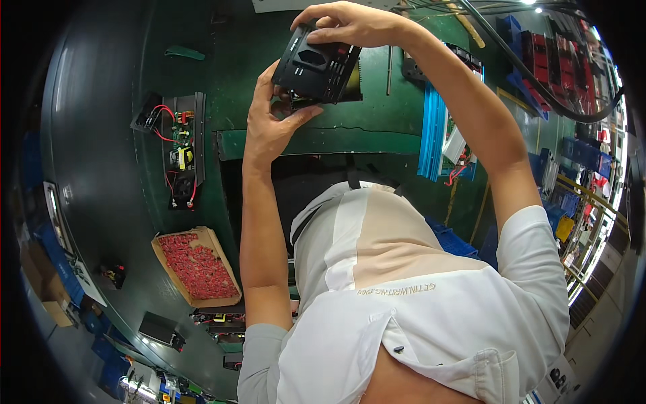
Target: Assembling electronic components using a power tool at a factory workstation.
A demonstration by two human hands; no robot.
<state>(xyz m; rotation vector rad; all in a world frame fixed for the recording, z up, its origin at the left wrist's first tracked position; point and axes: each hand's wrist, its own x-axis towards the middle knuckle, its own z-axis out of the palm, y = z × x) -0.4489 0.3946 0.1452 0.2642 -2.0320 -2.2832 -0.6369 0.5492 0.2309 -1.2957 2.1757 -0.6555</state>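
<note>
Black boxy device [315, 66], with a dark socket-like recess on its face, sits at the top centre of the frame, tilted and held in both hands. The left hand [269, 121] is clamped on its lower left side, thumb along the bottom edge; the right hand [343, 25] grips its top edge. Beyond lies the green tabletop [232, 81], with an open circuit assembly [182, 145] trailing red wires left of centre and a blue metal housing [431, 128] at right. Farther off are a cardboard tray [207, 237] of small red parts, lower left, and red cases [538, 67], upper right.
</note>
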